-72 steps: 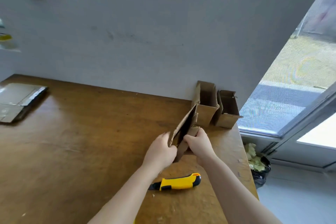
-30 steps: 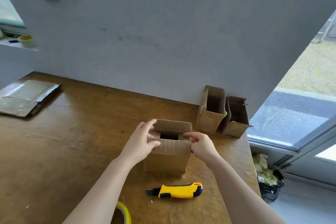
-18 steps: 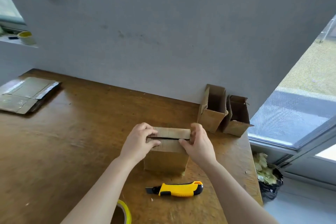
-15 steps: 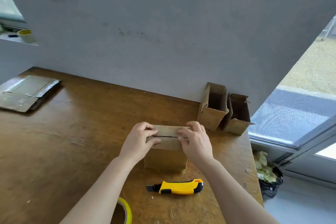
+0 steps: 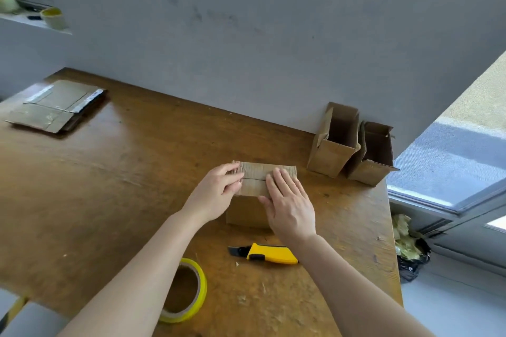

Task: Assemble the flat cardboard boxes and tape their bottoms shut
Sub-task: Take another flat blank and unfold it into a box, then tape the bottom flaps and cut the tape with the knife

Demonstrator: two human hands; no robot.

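A small brown cardboard box stands on the wooden table, its flaps folded shut on top with a seam along the middle. My left hand curls its fingers over the left end of the flaps. My right hand lies flat across the right end, thumb on the front face. A yellow tape roll lies near the table's front edge, partly behind my left forearm. Just in front of the box lies a yellow utility knife.
Two assembled boxes, one beside the other, stand open-topped against the wall at the back right. A stack of flat cardboard lies at the far left. The table's right edge drops to a floor with a black rubbish bag.
The flat box was opened up and stood on the table. Both hands folded its top flaps shut, and my right hand slid onto the closed flaps. The view tilted down, showing the tape roll.
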